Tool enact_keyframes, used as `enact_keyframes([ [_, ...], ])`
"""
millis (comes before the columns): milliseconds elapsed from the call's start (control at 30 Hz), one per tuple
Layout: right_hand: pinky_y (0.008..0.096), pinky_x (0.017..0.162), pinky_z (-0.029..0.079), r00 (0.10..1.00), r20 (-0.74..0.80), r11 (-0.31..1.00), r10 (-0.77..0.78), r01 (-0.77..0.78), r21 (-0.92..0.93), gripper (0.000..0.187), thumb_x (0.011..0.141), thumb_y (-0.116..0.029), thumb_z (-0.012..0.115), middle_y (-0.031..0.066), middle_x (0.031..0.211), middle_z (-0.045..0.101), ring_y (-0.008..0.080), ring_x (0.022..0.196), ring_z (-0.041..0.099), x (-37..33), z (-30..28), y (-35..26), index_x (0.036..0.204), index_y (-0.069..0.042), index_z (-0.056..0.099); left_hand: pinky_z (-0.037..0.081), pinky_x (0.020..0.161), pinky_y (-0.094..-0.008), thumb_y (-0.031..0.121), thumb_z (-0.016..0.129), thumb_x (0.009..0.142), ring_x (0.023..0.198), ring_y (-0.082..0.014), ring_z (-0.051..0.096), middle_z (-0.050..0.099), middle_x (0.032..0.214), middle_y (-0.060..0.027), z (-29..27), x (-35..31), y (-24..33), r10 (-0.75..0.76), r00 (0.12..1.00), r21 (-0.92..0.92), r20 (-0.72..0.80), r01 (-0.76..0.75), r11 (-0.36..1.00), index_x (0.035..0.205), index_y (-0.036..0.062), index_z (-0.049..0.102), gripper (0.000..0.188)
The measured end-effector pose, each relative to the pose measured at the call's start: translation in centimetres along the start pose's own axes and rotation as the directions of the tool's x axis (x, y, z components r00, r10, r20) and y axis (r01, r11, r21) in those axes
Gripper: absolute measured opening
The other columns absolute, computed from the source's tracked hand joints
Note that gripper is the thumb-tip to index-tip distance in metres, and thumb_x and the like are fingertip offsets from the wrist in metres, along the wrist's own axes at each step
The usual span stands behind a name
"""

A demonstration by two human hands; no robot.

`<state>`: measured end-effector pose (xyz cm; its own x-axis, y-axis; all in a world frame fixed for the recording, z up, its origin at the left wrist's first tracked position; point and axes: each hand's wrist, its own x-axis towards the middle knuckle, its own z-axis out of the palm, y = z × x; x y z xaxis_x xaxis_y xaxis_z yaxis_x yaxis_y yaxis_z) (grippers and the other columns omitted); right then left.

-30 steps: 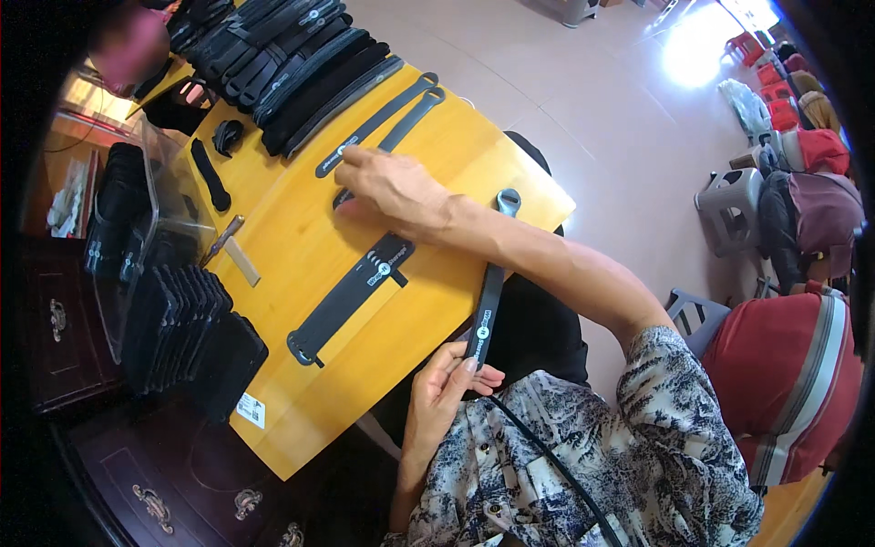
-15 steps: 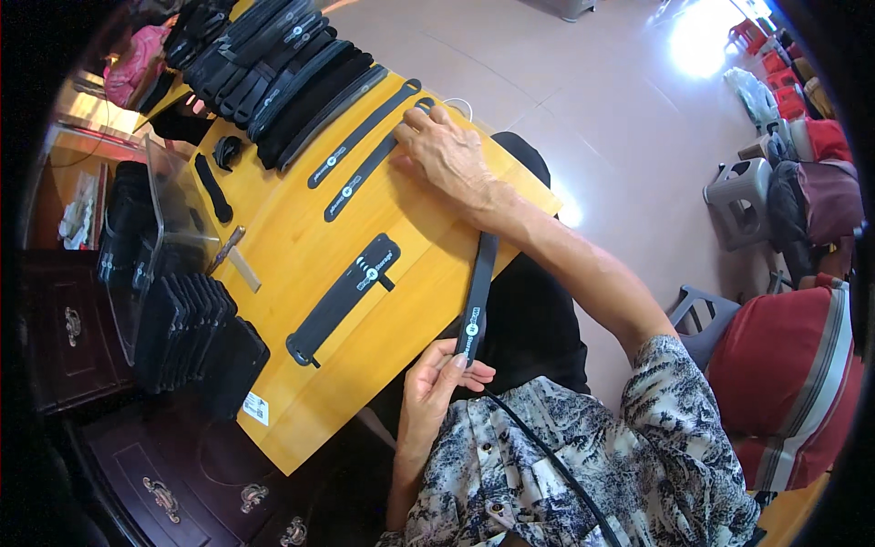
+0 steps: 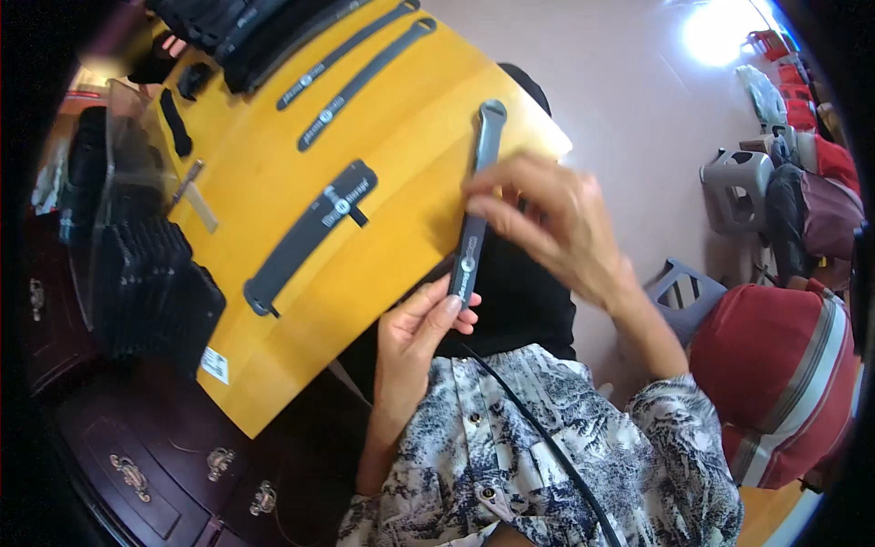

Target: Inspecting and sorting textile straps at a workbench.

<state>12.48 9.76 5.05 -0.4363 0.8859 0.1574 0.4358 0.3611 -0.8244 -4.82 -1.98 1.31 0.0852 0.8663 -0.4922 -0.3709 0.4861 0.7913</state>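
A long dark hook-and-loop strap with a slotted, rounded end stands out over the table's near edge. My left hand pinches its lower end between thumb and fingers. Across the strap's middle, my right hand is smeared by motion, its thumb and forefinger apart and holding nothing that I can see. Two similar straps, a left one and a right one, lie side by side farther up the table. A wider black strap piece with a small side tab lies on the wood nearer to me.
On the yellow wooden table are a stack of black straps at the far left and a small wooden-handled tool. Black pieces stand in a row beside a clear bin. Stools and a red bag are at right.
My right hand has left the flat straps at the far side and come back to the strap in my left hand. The view has shifted, so the table sits higher and farther left.
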Motion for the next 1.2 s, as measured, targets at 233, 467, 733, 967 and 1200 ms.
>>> enact_keyframes([
  [233, 0.029, 0.051, 0.047, 0.992, -0.086, 0.995, 0.092, -0.088, 0.055, 0.017, 0.076, -0.007, 0.072, 0.0081, 0.085, 0.062, 0.0196, 0.071, 0.059, -8.5, 2.6, -0.3, 0.092, -0.004, 0.066, 0.05, 0.076, -0.0252, 0.011, 0.053, 0.096, 0.085, -0.0126, 0.061, 0.064, 0.101, -0.0101, -0.2, 0.8, -0.5, -0.047, 0.985, -0.133, 0.168, 0.07, 0.989, 0.12, -0.0069, 0.057, 0.03],
  [467, 0.0301, 0.059, 0.049, 0.981, -0.185, 0.992, 0.06, -0.079, -0.1, 0.022, 0.071, -0.011, 0.076, 0.0074, 0.086, 0.062, 0.0204, 0.072, 0.06, -9.9, 2.5, -0.8, 0.09, -0.005, 0.067, 0.052, 0.082, -0.0263, 0.006, 0.057, 0.092, 0.089, -0.0132, 0.062, 0.065, 0.1, -0.0087, 0.9, 1.2, -1.5, -0.107, 0.972, -0.272, 0.208, 0.162, 0.948, 0.108, -0.0037, 0.061, 0.018],
  [733, 0.0308, 0.06, 0.049, 0.963, -0.203, 0.971, 0.18, -0.207, -0.122, 0.024, 0.071, -0.014, 0.077, 0.0072, 0.084, 0.061, 0.0207, 0.071, 0.061, -11.8, 2.0, -0.8, 0.091, -0.005, 0.067, 0.049, 0.09, -0.0276, 0.001, 0.06, 0.089, 0.097, -0.0145, 0.062, 0.064, 0.104, -0.0119, 1.8, 2.4, -2.3, -0.152, 0.934, -0.219, 0.323, 0.23, 0.948, 0.109, -0.0035, 0.056, 0.02],
  [967, 0.0312, 0.059, 0.049, 0.957, -0.214, 0.978, 0.196, -0.208, -0.033, 0.021, 0.076, -0.011, 0.072, 0.0084, 0.082, 0.061, 0.0206, 0.068, 0.06, -12.2, 2.3, -0.2, 0.094, -0.002, 0.068, 0.052, 0.09, -0.0322, -0.003, 0.063, 0.086, 0.099, -0.0183, 0.061, 0.062, 0.105, -0.0145, 2.0, 3.0, -3.1, -0.153, 0.946, -0.241, 0.285, 0.225, 0.944, 0.106, -0.0042, 0.055, 0.021],
  [1200, 0.0319, 0.057, 0.048, 0.957, -0.221, 0.98, 0.19, -0.199, -0.02, 0.018, 0.077, -0.011, 0.072, 0.0076, 0.08, 0.061, 0.0203, 0.066, 0.059, -12.5, 1.6, -0.3, 0.093, -0.002, 0.069, 0.054, 0.088, -0.0321, -0.003, 0.065, 0.085, 0.097, -0.0194, 0.062, 0.063, 0.104, -0.0154, 2.6, 2.9, -3.0, -0.125, 0.945, -0.235, 0.304, 0.201, 0.951, 0.104, -0.0038, 0.055, 0.022],
])
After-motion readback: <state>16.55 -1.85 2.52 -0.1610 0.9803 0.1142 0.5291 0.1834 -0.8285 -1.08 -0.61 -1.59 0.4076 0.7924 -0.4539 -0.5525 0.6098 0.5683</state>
